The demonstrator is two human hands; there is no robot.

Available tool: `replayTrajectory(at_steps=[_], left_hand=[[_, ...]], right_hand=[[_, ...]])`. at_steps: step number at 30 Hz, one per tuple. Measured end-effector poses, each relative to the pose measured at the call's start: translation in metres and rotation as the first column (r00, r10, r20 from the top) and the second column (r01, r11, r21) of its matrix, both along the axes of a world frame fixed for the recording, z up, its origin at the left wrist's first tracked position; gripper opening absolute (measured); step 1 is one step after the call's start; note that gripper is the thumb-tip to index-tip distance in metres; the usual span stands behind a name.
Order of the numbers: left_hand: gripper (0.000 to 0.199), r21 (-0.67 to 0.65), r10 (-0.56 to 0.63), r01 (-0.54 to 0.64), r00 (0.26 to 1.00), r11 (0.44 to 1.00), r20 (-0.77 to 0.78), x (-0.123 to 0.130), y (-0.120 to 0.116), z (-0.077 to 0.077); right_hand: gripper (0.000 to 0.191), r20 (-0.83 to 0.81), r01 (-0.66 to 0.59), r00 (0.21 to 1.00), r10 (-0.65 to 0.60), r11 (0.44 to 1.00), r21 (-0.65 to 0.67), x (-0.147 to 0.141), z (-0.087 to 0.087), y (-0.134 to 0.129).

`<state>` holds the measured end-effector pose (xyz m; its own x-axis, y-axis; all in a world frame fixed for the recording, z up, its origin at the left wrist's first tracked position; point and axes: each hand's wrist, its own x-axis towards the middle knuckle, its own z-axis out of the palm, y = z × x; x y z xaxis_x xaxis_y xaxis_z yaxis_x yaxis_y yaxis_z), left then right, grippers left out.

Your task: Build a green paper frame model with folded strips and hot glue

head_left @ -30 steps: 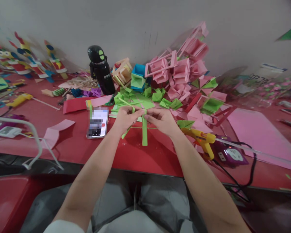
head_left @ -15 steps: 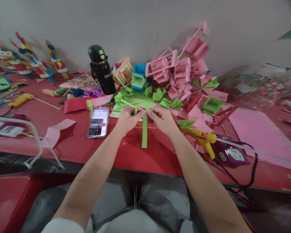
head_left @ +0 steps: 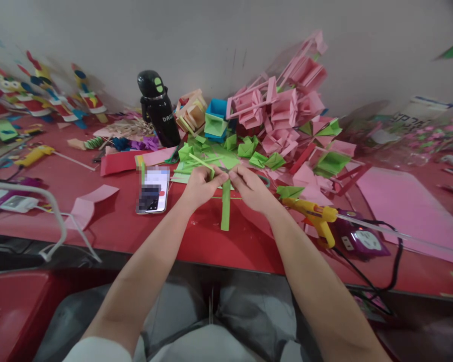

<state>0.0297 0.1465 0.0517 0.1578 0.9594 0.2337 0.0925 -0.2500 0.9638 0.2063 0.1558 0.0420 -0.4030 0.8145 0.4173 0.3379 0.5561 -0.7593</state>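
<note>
A green paper strip (head_left: pixel 225 208) hangs down toward me between my two hands, its upper end at my fingertips. My left hand (head_left: pixel 202 185) pinches it from the left with thumb and fingers. A narrower folded green strip (head_left: pixel 202 163) sticks out up and left from the same hand. From the right, my right hand (head_left: pixel 251 187) closes thumb and fingers on the top of the hanging strip. A grey-green loop (head_left: pixel 265 180) shows just behind the right hand; I cannot tell whether the hand touches it. Folded green paper pieces (head_left: pixel 248 147) lie beyond my fingers.
Pink folded paper boxes (head_left: pixel 283 108) are heaped at the back, near a black bottle (head_left: pixel 160 108). A phone (head_left: pixel 153 190) lies left of my hands. A yellow glue gun (head_left: pixel 317 217) and a purple power strip (head_left: pixel 362 239) lie right. A white curved frame (head_left: pixel 56 208) stands left.
The grey-green loop now shows behind my right hand. My right hand has shifted very slightly; both hands keep their hold on the strip.
</note>
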Motion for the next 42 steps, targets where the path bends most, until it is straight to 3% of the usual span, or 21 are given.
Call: replayTrajectory(at_steps=[7, 13, 17, 26, 33, 42], left_hand=[[0.037, -0.094, -0.034, 0.044, 0.994, 0.995, 0.104, 0.003, -0.002, -0.001], [0.038, -0.246, -0.024, 0.087, 0.968, 0.965, 0.248, 0.004, 0.002, -0.001], [0.034, -0.300, 0.010, 0.081, 0.957, 0.951, 0.290, 0.002, 0.006, -0.003], [0.034, -0.373, 0.033, 0.095, 0.946, 0.923, 0.323, 0.002, 0.007, -0.003], [0.027, -0.446, -0.008, 0.241, 0.886, 0.862, 0.463, 0.002, 0.002, 0.008], [0.017, -0.381, -0.034, 0.234, 0.886, 0.894, 0.463, -0.001, 0.005, 0.000]], right_hand=[[0.028, -0.042, -0.011, 0.999, 0.015, 0.995, 0.103, -0.004, 0.005, -0.005], [0.038, -0.144, 0.054, 0.988, -0.061, 0.997, -0.047, -0.005, -0.001, 0.002], [0.027, -0.194, 0.046, 0.979, -0.065, 0.994, -0.100, -0.004, -0.002, 0.003], [0.021, -0.131, 0.094, 0.987, -0.090, 0.995, 0.024, -0.002, -0.004, 0.005], [0.026, -0.229, 0.221, 0.942, -0.246, 0.966, -0.131, 0.001, -0.006, 0.010], [0.030, -0.321, 0.198, 0.902, -0.289, 0.937, -0.287, 0.003, -0.009, 0.014]])
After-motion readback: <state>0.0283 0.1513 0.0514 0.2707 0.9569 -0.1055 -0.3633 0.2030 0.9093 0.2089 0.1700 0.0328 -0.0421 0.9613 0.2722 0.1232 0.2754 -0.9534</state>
